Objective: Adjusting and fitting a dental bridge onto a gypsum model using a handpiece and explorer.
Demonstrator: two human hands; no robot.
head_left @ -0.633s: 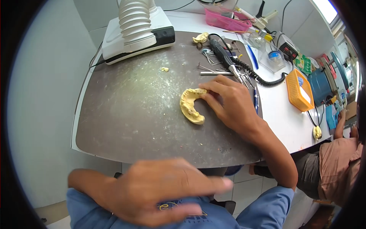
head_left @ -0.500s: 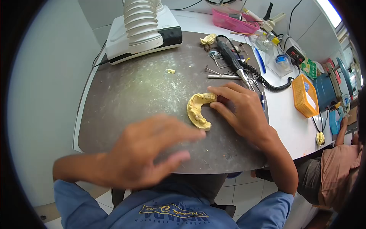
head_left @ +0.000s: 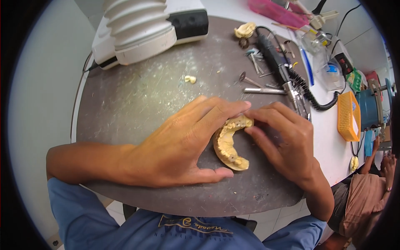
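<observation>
Since the earlier frame, the left hand (head_left: 181,139), then a blur short of the cast, has come in to frame it on its left side; the right hand (head_left: 289,139) stays at the same end.

Pale-yellow, horseshoe-shaped plaster dental cast (head_left: 222,145) lies on the dark grey-brown mat (head_left: 137,93) covering the desk, between both hands, tooth row up, its gap facing right.

Progress, as I judge it: handling is under way, cast placed and steadied at one end; a two-handed hold looks incomplete. Whether any shaping is done or left, cannot tell. Small cream tooth-like piece (head_left: 190,79) lies well apart, up and to the left, touched by neither hand.

Hands: left spread wide, index reaching along the cast's upper end, thumb below near its lower end; contact unclear. Right pinches the upper end between thumb and fingertips.

Black-and-silver rotary handpiece (head_left: 273,58) rests beyond the right hand, near a plain silver metal rod (head_left: 264,90); both out of use.
</observation>
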